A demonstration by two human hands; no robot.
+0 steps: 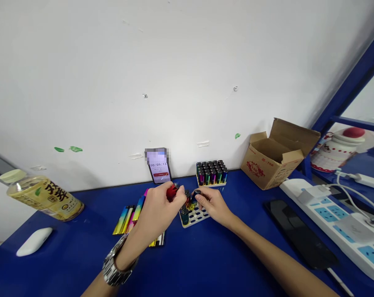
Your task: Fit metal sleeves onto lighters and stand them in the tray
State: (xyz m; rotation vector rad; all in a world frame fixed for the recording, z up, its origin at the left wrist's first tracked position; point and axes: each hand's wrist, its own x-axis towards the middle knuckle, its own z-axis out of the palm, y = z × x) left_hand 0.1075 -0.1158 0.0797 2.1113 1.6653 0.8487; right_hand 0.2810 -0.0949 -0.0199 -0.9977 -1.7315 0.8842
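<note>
My left hand [160, 208], with a metal watch on its wrist, is closed round a red lighter [171, 192] above the left side of a pale tray with holes [191, 222]. Between the fingers of my right hand [216, 206] is a dark-topped lighter [197, 193], tilted over the tray's far part. A dark green lighter [184, 217] stands upright in the tray's near left corner. Another lighter [187, 194] stands behind it, partly hidden by my left hand. Shiny multicoloured lighters [124, 219] lie loose beneath and left of my left forearm.
A second tray [212, 173] full of upright lighters stands by the wall. Behind my hands a phone [158, 166] leans there, showing a timer. An open cardboard box [264, 163], a black phone [298, 233] and a power strip [326, 214] are on the right; a drink bottle [46, 196] and white mouse-like object [34, 241], left.
</note>
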